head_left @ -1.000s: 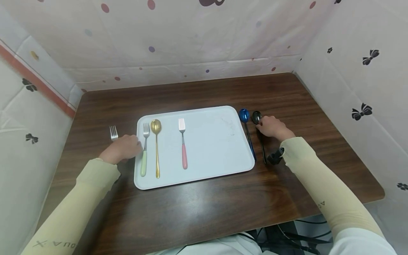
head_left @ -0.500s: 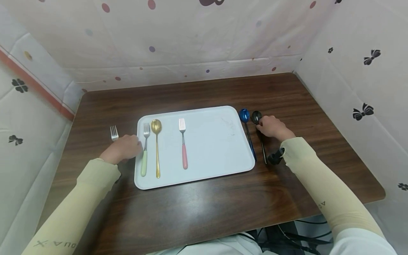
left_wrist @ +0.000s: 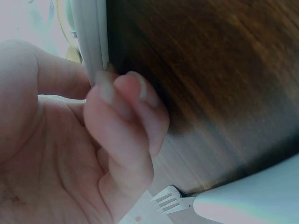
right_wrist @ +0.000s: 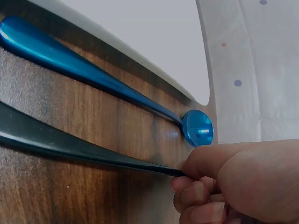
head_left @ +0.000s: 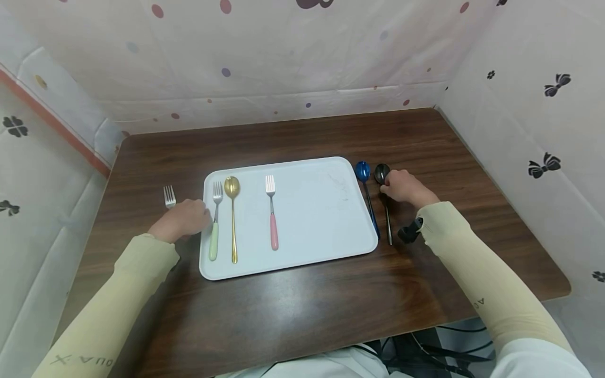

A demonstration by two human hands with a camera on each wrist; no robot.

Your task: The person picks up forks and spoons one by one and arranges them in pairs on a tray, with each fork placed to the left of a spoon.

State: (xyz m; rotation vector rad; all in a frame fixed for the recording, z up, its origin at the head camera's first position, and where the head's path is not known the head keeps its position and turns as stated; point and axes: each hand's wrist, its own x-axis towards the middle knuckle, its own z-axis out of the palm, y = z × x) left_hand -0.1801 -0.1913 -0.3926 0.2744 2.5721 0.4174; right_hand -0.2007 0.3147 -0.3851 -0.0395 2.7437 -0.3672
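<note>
At the white tray's [head_left: 312, 220] left edge, my left hand [head_left: 181, 219] grips the rim. The left wrist view shows its curled fingers [left_wrist: 124, 112] right at the tray wall [left_wrist: 91, 32]. My right hand [head_left: 406, 188] pinches the neck of a black spoon [head_left: 388, 220] right of the tray; the spoon's bowl points to the back. Beside it lies a blue spoon [head_left: 370, 207], close along the tray's right edge. On the tray are a green-handled fork [head_left: 214, 239], a gold spoon [head_left: 233, 226] and a pink-handled fork [head_left: 273, 226].
Another fork [head_left: 169, 196] lies left of the tray, its handle hidden by the left hand and arm. The brown wooden table [head_left: 283, 310] meets patterned white sheets [head_left: 264, 58] at the back and sides. Black cables [head_left: 460, 329] hang below the front right edge.
The black spoon's handle end has swung slightly left, towards the blue spoon, in my right hand. My left hand and the tray stay in place.
</note>
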